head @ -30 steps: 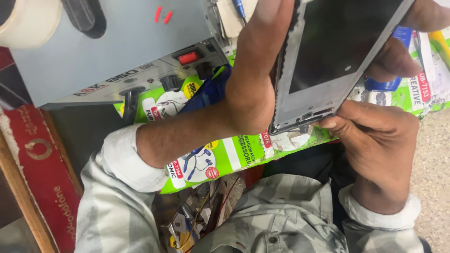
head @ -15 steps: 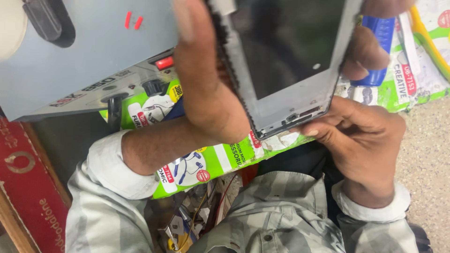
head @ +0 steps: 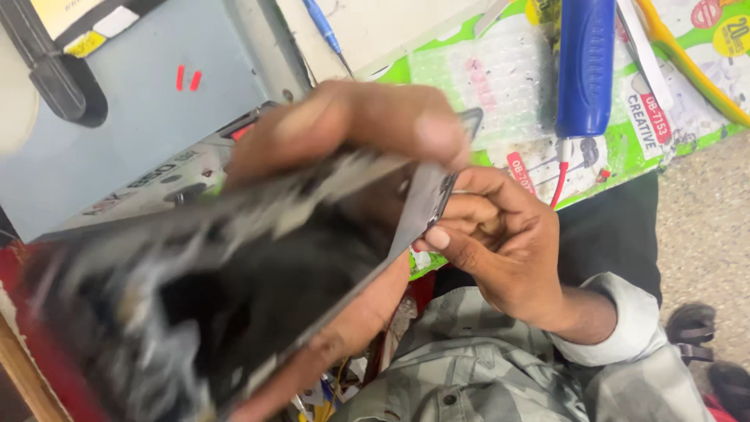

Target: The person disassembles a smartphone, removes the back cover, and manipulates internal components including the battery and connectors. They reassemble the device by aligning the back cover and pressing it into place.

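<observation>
The left hand (head: 344, 133) is wrapped over the top edge of a flat phone panel (head: 234, 289), fingers curled across it and the thumb underneath, so it is clamped on the panel. The right hand (head: 500, 242) meets it at the panel's far corner, its fingertips (head: 437, 237) pinching the thin metal edge there; both hands are together on the same piece. The panel is tilted steeply toward the camera and badly blurred, so its dark surface with pale patches may be the inner side, though that is hard to tell. It is held up above the lap, near the edge of a table covered with green printed packaging (head: 680, 94). On that packaging lies a blue tool handle (head: 584, 66) with a red cable (head: 559, 176) just below it. To the left stands a grey box (head: 148, 133) with a black handle (head: 55, 82) on its top. Grey-striped clothing shows below the hands.
</observation>
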